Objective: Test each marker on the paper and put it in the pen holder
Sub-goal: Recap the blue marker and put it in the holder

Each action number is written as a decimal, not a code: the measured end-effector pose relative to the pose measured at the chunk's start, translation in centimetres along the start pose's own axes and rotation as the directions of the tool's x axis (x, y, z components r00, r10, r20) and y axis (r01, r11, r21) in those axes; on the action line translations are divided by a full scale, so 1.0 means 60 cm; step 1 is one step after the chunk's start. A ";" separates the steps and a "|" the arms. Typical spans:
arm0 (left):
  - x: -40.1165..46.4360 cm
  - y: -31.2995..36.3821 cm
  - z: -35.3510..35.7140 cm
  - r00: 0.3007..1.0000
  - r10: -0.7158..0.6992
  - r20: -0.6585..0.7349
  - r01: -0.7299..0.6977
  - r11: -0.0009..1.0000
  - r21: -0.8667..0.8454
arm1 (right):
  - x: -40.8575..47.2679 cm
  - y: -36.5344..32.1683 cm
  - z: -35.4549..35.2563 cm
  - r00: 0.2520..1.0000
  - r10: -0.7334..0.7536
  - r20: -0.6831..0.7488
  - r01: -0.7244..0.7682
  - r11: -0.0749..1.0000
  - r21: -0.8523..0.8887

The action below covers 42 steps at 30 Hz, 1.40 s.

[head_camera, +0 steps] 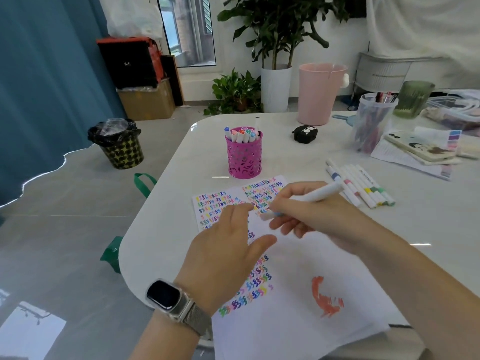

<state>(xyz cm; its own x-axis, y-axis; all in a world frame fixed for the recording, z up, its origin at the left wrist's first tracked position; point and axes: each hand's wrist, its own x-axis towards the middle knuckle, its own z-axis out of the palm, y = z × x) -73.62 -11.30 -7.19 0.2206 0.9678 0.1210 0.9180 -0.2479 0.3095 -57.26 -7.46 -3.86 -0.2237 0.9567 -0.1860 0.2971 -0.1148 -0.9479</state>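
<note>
Right hand (306, 216) pinched a white marker (311, 197) mid-barrel, tip over the paper (298, 268). Left hand (228, 245) lay spread, holding nothing. I judged the marker light, stiff, slick; grip mid-barrel. Pink pen holder (244, 157) stood beyond.

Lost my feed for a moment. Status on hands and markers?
Right hand grips a white marker, tip at the paper. Left hand open above the sheet. Pink pen holder part filled; loose markers wait right. Nothing blocking.
</note>
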 end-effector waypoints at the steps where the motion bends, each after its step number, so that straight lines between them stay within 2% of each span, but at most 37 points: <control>1: -0.001 0.009 -0.003 1.000 0.014 -0.016 -0.014 1.000 -0.001 | -0.005 0.000 0.012 1.000 -0.015 -0.002 0.015 0.997 0.081; 5: 0.005 0.020 0.003 0.977 0.142 -0.161 -0.126 0.987 0.105 | 0.003 -0.004 0.034 0.988 -0.082 -0.134 0.109 0.972 0.208; 8: 0.001 0.023 0.004 0.983 0.150 -0.110 -0.134 0.981 0.141 | 0.011 -0.007 0.034 0.974 -0.079 -0.212 0.131 0.962 0.240; 10: -0.004 0.028 0.002 0.984 0.134 -0.114 -0.124 0.988 0.090 | 0.018 -0.004 0.035 0.956 -0.050 -0.288 0.135 0.950 0.282; 13: -0.003 0.024 0.010 0.979 0.149 -0.140 -0.136 0.986 0.101 | 0.024 0.003 0.043 0.936 0.023 -0.352 0.110 0.929 0.353; 14: -0.004 0.023 0.015 0.977 0.154 -0.147 -0.139 0.985 0.106 | 0.024 0.002 0.045 0.947 0.028 -0.320 0.093 0.929 0.358; 17: -0.008 0.025 0.026 0.976 0.158 -0.149 -0.147 0.986 0.081 | 0.019 -0.001 0.047 0.997 -0.022 -0.076 0.044 0.952 0.302; 19: -0.010 0.031 0.028 0.967 0.209 -0.144 -0.198 0.976 0.090 | 0.016 -0.002 0.044 0.999 -0.007 -0.036 0.018 0.955 0.298; 22: -0.015 0.050 0.019 0.976 0.161 -0.147 -0.175 0.981 -0.086 | 0.019 0.002 0.035 0.995 0.072 -0.066 -0.038 0.908 0.418; 24: -0.012 0.074 0.013 0.996 0.066 -0.056 -0.079 0.953 -0.293 | 0.026 0.007 0.034 0.993 0.084 -0.087 -0.025 0.847 0.532; 27: 0.012 0.104 0.000 1.000 -0.007 0.016 0.015 0.803 -0.596 | 0.040 0.001 0.029 0.984 0.124 -0.125 -0.009 0.743 0.669; 28: 0.016 0.108 -0.004 0.999 0.007 0.043 0.022 0.759 -0.651 | 0.051 -0.002 0.015 0.974 0.171 -0.147 -0.011 0.688 0.726; 30: 0.000 0.114 -0.011 0.978 0.126 0.164 0.032 0.689 -0.724 | 0.077 -0.002 -0.041 0.922 0.313 -0.228 0.047 0.494 0.868; 31: -0.018 0.113 -0.010 0.960 0.175 0.217 0.042 0.680 -0.732 | 0.087 -0.001 -0.076 0.885 0.359 -0.295 0.109 0.457 0.883; 33: -0.044 0.095 -0.002 0.962 0.126 0.242 0.081 0.715 -0.695 | 0.095 0.011 -0.119 0.860 0.357 -0.364 0.150 0.506 0.849; 35: -0.041 0.064 0.014 0.985 -0.030 0.169 0.135 0.742 -0.656 | 0.096 0.033 -0.121 0.912 0.291 -0.289 0.071 0.581 0.811; 36: -0.032 0.047 0.020 0.987 -0.104 0.123 0.160 0.716 -0.680 | 0.094 0.040 -0.113 0.938 0.257 -0.233 0.028 0.613 0.789; 38: -0.013 0.026 0.021 0.984 -0.173 0.049 0.157 0.696 -0.700 | 0.091 0.042 -0.102 0.953 0.233 -0.195 -0.011 0.668 0.744; 40: -0.001 0.015 0.027 0.987 -0.158 -0.009 0.125 0.809 -0.574 | 0.097 0.038 -0.098 0.956 0.189 -0.226 0.024 0.715 0.699; 42: -0.001 0.009 0.037 0.991 -0.118 -0.058 0.099 0.962 -0.256 | 0.106 0.035 -0.088 0.958 0.137 -0.253 0.056 0.773 0.631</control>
<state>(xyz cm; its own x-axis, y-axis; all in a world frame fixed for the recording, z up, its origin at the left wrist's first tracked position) -72.43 -11.40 -9.13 0.0917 0.9861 0.1383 0.8203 -0.1535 0.5509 -53.17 -0.20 -5.68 0.0612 0.9682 -0.2425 -0.3690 -0.2038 -0.9068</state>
